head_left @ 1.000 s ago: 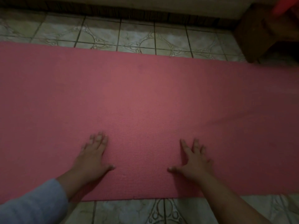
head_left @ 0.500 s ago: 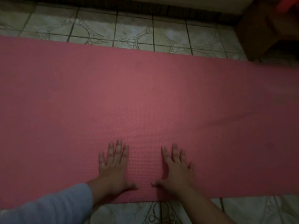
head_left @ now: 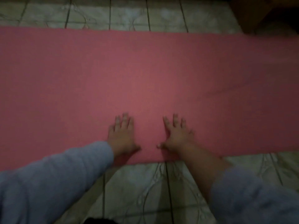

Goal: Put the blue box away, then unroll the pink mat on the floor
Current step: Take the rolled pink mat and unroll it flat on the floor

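The pink mat is spread flat across the tiled floor, running from the left edge of the view to the right. Pale patterned tiles with dark grout lines are seen beyond its far edge and before its near edge. A dark wooden piece of furniture is seen at the upper right corner. The left hand and right hand are laid palm down on the mat near its near edge, fingers straight and spread, grasping nothing. A faint crease is seen at the right.
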